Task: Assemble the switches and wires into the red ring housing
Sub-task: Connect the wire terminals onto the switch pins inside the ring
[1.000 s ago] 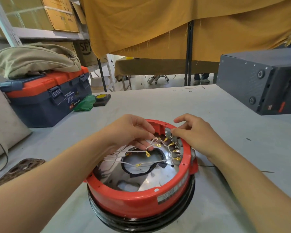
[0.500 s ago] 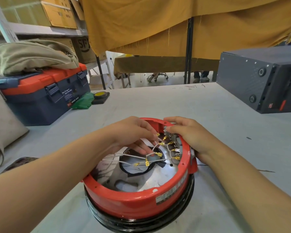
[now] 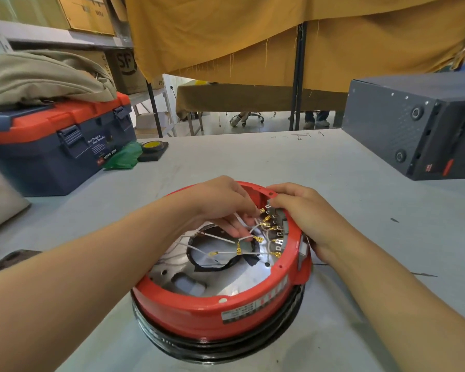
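Observation:
The red ring housing (image 3: 199, 307) sits on a black base in the middle of the grey table. Inside it lie several white wires (image 3: 218, 238) tipped with brass terminals, fanning toward a row of switch tabs (image 3: 275, 229) on the inner right wall. My left hand (image 3: 223, 205) reaches in over the far rim and pinches a white wire near its brass end. My right hand (image 3: 304, 213) rests on the right rim, fingertips pressed on the top of the switch row and thumb outside the wall.
A blue and orange toolbox (image 3: 57, 146) with a khaki cloth on it stands at the left. A green rag (image 3: 124, 158) and a tape roll (image 3: 152, 147) lie beside it. A dark metal box (image 3: 419, 124) stands at the right. A brown plate (image 3: 8, 260) lies at the left edge.
My right hand has slid further onto the rim, fingers over the switch row. My left hand has pulled a wire toward the upper switch tabs. The view has tilted slightly.

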Action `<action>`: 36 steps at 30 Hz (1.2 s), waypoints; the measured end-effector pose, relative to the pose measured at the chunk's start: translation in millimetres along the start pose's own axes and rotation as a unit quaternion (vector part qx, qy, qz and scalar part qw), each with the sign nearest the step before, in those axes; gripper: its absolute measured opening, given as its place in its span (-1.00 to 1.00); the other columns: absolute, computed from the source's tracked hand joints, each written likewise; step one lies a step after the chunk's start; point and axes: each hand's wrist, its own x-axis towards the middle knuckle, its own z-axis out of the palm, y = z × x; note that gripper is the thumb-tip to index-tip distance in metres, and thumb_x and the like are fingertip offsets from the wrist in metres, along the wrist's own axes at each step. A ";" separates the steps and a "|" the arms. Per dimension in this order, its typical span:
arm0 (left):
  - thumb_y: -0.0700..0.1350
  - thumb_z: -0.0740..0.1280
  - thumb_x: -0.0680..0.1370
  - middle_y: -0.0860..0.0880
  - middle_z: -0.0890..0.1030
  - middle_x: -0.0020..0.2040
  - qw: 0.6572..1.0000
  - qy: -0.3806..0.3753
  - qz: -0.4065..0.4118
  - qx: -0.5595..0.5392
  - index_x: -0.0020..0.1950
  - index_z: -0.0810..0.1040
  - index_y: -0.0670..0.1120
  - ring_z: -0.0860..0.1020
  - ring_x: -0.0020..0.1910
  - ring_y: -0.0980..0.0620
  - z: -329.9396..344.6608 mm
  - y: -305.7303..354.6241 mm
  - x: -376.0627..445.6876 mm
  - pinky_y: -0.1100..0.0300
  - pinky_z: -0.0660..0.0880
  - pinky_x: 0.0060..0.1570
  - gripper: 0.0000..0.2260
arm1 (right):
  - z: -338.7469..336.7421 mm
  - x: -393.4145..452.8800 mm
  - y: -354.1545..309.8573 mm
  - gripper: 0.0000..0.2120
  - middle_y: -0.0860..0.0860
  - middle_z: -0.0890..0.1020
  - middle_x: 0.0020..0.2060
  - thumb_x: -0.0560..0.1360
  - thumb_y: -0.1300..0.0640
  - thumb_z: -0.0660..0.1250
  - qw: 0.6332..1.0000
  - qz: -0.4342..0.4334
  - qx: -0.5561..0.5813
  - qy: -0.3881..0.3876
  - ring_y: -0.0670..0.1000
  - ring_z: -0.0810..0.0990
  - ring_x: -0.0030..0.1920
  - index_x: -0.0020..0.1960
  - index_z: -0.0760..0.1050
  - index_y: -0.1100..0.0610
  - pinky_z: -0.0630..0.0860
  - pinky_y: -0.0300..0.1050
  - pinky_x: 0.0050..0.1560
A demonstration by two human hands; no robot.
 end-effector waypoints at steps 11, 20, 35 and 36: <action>-0.28 0.32 0.51 -0.02 0.60 -0.40 0.999 -0.030 0.029 -0.024 -0.21 0.61 -0.15 0.61 -0.45 0.03 -1.1 -13.1 7.1 0.33 0.47 -0.50 -0.87 | -0.1 3.8 4.5 -0.88 0.05 0.70 -0.18 0.49 0.18 0.31 1.000 -0.005 -0.011 0.010 0.04 0.66 -0.17 -0.11 0.62 0.05 0.57 -0.04 -0.04; -0.29 0.30 0.52 -0.02 0.59 -0.40 0.999 -0.031 0.031 -0.025 -0.23 0.61 -0.14 0.60 -0.46 0.04 -0.1 -14.0 7.4 0.34 0.42 -0.54 -0.83 | -0.2 3.2 3.5 -0.88 0.09 0.69 -0.14 0.50 0.19 0.30 1.000 -0.002 -0.006 0.008 0.09 0.66 -0.13 -0.08 0.61 0.06 0.58 -0.01 -0.02; -0.29 0.30 0.51 -0.06 0.56 -0.43 0.997 -0.012 0.055 -0.044 -0.22 0.56 -0.25 0.56 -0.49 0.06 8.2 -13.9 10.1 0.35 0.39 -0.54 -0.88 | 1.2 2.3 4.5 -0.87 0.09 0.69 -0.17 0.49 0.17 0.29 0.999 -0.014 -0.030 0.014 0.14 0.66 -0.08 -0.15 0.60 0.04 0.56 0.09 0.05; -0.29 0.30 0.51 -0.06 0.56 -0.43 0.997 -0.011 0.055 -0.047 -0.22 0.56 -0.25 0.56 -0.50 0.05 8.4 -13.9 10.3 0.35 0.38 -0.54 -0.88 | 1.2 2.1 4.6 -0.87 0.08 0.69 -0.17 0.49 0.16 0.29 0.999 -0.014 -0.030 0.014 0.14 0.66 -0.08 -0.15 0.60 0.03 0.56 0.09 0.05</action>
